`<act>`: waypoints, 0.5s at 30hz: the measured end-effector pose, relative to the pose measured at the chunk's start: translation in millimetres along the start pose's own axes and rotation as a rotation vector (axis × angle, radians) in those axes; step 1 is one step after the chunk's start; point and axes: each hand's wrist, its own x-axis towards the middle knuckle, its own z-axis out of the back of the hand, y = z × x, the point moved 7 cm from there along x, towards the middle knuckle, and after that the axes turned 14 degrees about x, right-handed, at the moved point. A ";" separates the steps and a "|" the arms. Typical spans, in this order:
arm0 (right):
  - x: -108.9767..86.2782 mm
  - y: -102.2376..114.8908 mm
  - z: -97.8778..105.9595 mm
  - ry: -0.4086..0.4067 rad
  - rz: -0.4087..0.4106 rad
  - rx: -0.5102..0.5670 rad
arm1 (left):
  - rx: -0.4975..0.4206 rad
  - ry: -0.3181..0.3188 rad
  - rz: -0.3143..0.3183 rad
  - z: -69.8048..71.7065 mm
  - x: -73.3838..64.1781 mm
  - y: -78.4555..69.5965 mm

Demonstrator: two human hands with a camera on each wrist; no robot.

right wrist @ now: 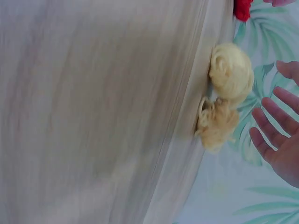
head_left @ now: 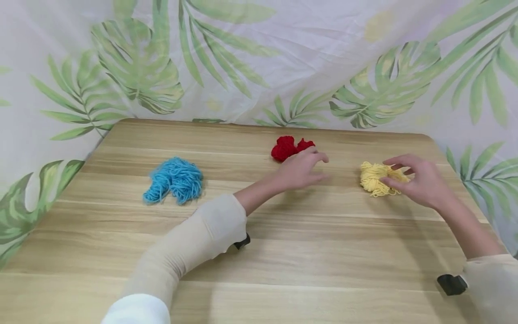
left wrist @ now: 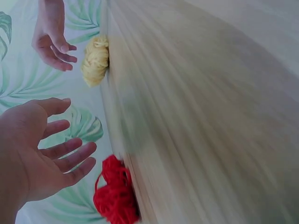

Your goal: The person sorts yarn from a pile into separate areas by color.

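Note:
A bundle of yellow yarn (head_left: pixel 373 177) lies on the right of the table, with my right hand (head_left: pixel 418 180) just above it, fingers spread. In the right wrist view a gap shows between that hand (right wrist: pixel 282 128) and the yellow yarn (right wrist: pixel 231 74). My left hand (head_left: pixel 299 171) hovers near the red yarn (head_left: pixel 283 149) at the back middle and hides part of it. Its fingers are loosely extended and hold nothing, as the left wrist view shows beside the red yarn (left wrist: pixel 117 196). Blue yarn (head_left: pixel 176 180) lies on the left, away from both hands.
The wood-grain table (head_left: pixel 303 256) has a rounded back edge. Behind it hangs a white cloth (head_left: pixel 299 58) printed with green leaves. A black piece (head_left: pixel 452 284) sticks out at the right sleeve, and another black piece (head_left: pixel 243 241) at the left sleeve.

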 end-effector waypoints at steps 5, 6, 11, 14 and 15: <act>-0.4 17.0 -14.9 0.027 0.067 -0.009 | 0.072 -0.025 -0.014 3.2 -16.3 11.2; -0.4 19.8 -18.0 0.038 0.077 -0.009 | 0.089 -0.032 -0.015 3.7 -19.7 13.2; -2.6 31.0 -32.1 0.102 0.077 -0.012 | 0.210 -0.079 -0.030 8.7 -37.5 21.9; -5.3 34.5 -39.0 0.137 0.054 -0.035 | 0.285 -0.073 -0.026 11.9 -49.6 28.5; -6.1 35.4 -40.7 0.144 0.052 -0.044 | 0.305 -0.066 -0.016 12.8 -54.1 31.7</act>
